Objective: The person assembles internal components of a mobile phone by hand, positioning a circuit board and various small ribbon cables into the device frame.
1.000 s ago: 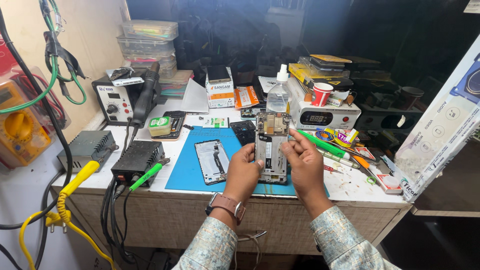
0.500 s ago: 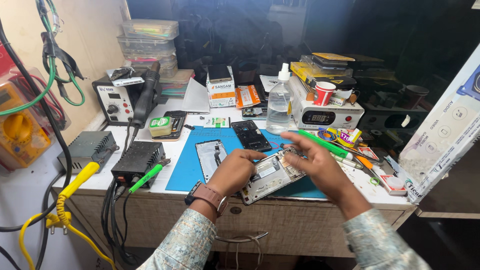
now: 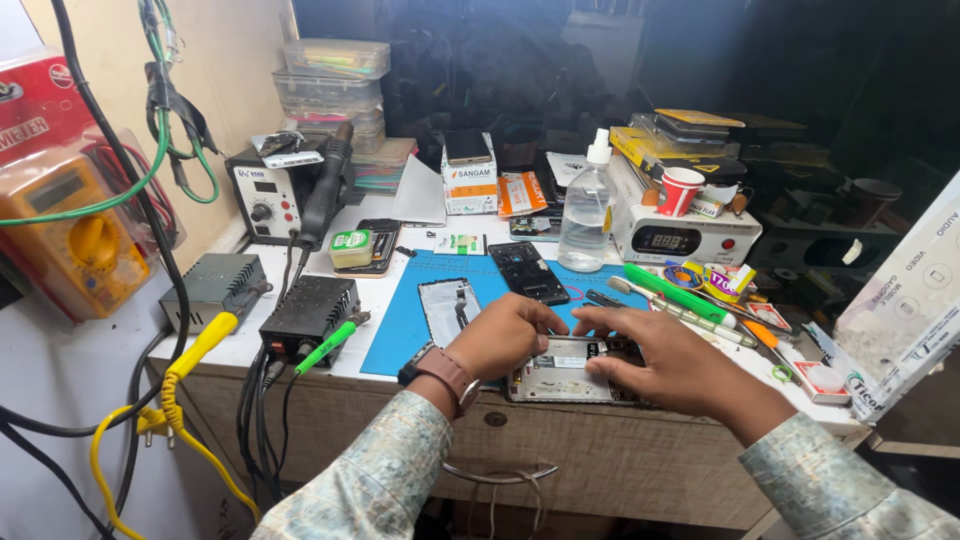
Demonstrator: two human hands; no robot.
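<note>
Cluttered repair worktop (image 3: 330,385) w/ a blue mat (image 3: 400,335) on it, dark shelves behind. Both hands rest on an opened phone body (image 3: 565,370) lying flat at the near edge of the worktop, partly on the mat. Left hand (image 3: 505,335), watch on wrist, curls over the phone's left-top corner, fingers bent down onto it. Right hand (image 3: 665,365) lies palm-down over its right side, fingers spread & pressing. Just beyond left hand: a loose screen panel (image 3: 448,308) & a dark phone (image 3: 527,271). Beyond right hand: clear bottle (image 3: 585,210), green-handled tool (image 3: 675,290). Far left of hands: black power unit (image 3: 308,315).
</note>
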